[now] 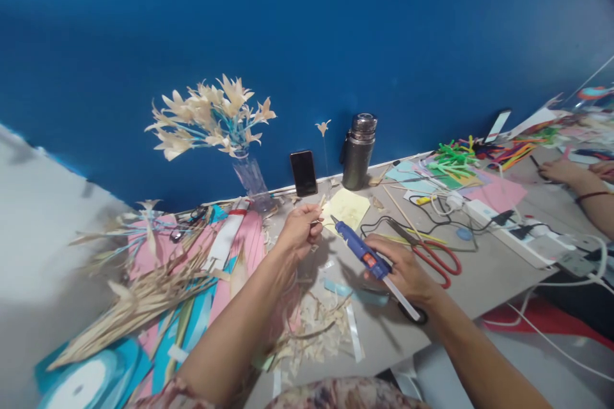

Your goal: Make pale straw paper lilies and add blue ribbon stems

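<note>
My left hand [303, 229] is closed in a pinch over the table, with a small pale petal-like piece [323, 200] at its fingertips. Just beyond it a thin stem rises to a cream flower [323, 128]; whether my fingers touch that stem I cannot tell. My right hand [400, 265] grips a blue hot glue gun [357, 246] with a white glue stick [401, 297] out of its back. The gun's nozzle points at my left fingertips, over a yellow paper sheet [352, 206]. Red-handled scissors [437, 259] lie to the right of the gun.
A glass vase [252, 180] of cream flowers [211, 115], a phone [304, 172] and a flask [359, 152] stand along the blue wall. Dried husks [139, 300] and ribbon rolls [81, 383] lie left, scraps [316, 326] in front. Right are a power strip [508, 233] and another person's hand [561, 170].
</note>
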{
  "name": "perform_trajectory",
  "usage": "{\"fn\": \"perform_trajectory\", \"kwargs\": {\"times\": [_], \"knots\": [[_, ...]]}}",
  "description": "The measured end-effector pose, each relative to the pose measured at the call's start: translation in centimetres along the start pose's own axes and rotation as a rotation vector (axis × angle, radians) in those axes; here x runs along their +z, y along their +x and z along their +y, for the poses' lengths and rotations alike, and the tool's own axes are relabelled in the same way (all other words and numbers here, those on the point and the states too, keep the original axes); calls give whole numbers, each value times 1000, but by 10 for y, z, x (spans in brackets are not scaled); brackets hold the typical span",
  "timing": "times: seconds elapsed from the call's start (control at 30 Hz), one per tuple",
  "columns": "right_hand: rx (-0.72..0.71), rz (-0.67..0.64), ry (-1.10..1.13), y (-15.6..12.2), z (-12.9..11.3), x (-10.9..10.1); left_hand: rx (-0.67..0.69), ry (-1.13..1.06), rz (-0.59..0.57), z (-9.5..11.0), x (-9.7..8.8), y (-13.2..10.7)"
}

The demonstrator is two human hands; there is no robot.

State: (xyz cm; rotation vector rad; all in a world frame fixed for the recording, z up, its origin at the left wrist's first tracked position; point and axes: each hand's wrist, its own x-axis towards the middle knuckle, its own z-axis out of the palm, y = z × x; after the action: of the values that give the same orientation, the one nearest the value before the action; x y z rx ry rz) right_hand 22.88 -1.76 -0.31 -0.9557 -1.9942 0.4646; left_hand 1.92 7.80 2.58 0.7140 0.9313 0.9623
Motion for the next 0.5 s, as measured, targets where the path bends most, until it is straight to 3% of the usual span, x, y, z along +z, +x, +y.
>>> {"fn": "perform_trajectory", "kwargs": {"times": [0.5], "knots": [[8, 1, -32, -1, 9, 4, -91, -37, -77, 1, 3, 2]]}}
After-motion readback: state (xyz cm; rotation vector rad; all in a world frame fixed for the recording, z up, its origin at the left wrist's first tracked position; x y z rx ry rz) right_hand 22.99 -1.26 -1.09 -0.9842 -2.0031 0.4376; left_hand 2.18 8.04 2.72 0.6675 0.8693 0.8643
